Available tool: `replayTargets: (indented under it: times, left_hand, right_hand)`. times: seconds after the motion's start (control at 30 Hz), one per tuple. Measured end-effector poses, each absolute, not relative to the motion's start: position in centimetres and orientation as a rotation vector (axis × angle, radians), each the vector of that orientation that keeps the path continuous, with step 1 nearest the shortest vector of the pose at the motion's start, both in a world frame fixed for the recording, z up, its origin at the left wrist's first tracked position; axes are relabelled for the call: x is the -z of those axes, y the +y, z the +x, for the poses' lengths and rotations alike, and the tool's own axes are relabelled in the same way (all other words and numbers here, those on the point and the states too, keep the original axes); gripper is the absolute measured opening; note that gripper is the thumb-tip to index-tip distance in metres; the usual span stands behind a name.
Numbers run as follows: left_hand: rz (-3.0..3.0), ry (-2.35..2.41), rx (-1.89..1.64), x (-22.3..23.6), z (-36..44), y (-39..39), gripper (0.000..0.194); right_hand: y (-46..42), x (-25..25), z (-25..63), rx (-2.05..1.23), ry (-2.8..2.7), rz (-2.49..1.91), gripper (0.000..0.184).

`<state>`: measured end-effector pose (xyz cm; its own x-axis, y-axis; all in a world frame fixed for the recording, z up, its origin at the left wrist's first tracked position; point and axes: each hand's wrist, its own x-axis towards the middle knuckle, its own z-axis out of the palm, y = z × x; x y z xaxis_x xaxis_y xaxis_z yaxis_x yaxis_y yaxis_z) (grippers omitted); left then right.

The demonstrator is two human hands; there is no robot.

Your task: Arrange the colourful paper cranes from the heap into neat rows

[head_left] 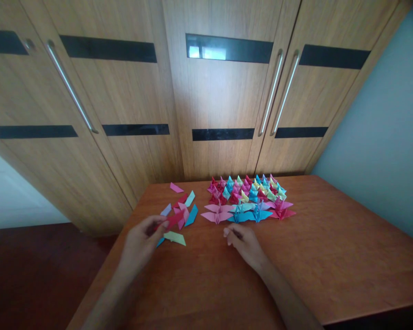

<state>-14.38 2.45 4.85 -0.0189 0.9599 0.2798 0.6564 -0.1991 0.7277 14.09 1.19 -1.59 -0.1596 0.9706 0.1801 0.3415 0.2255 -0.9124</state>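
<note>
Between the thumb and fingers of my left hand (146,233) is a red folded paper piece (174,220), held over a loose group of flat folded papers. Around it lie a light green paper piece (175,237), a blue one (192,215), a pale mint one (190,198) and a pink one (176,187). My right hand (242,240) is closed, its fingers curled, just in front of the paper cranes; nothing shows in it. Nearest to it are a blue crane (259,213) and a pink crane (217,213) in the front row.
Several rows of small coloured paper cranes (244,188) stand at the back of the wooden table (330,238). Behind rises a wooden wardrobe (220,101) with long metal handles. A pale wall (382,137) is on the right, dark floor (37,270) at left.
</note>
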Motion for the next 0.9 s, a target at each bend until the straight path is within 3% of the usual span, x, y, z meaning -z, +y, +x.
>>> replayTargets:
  times: [0.2, 0.4, 0.57, 0.7, 0.9]
  left_hand:
    - [1.878, 1.147, -0.911, -2.2, -4.2, 3.8, 0.013]
    - [1.579, 0.991, -0.857, 2.1, -1.9, 4.2, 0.019]
    - [1.549, 0.998, -0.812, 3.1, -2.8, 3.9, 0.023]
    - [1.691, 1.049, -0.805, 2.6, -3.1, 3.6, 0.023]
    - [2.282, 1.148, -0.952, 1.1, -2.8, 2.1, 0.034]
  right_hand:
    - [1.2, 0.8, 14.2, -1.213, -1.427, -1.073, 0.039]
    - [2.1, 2.4, 14.4, -0.909, -1.487, -1.299, 0.019]
    - [2.1, 2.5, 14.8, -0.94, -1.598, -1.342, 0.017]
    - [2.2, 2.6, 15.6, -0.911, -1.657, -1.322, 0.017]
    - [2.2, 3.0, 16.6, -0.597, -1.758, -1.628, 0.015]
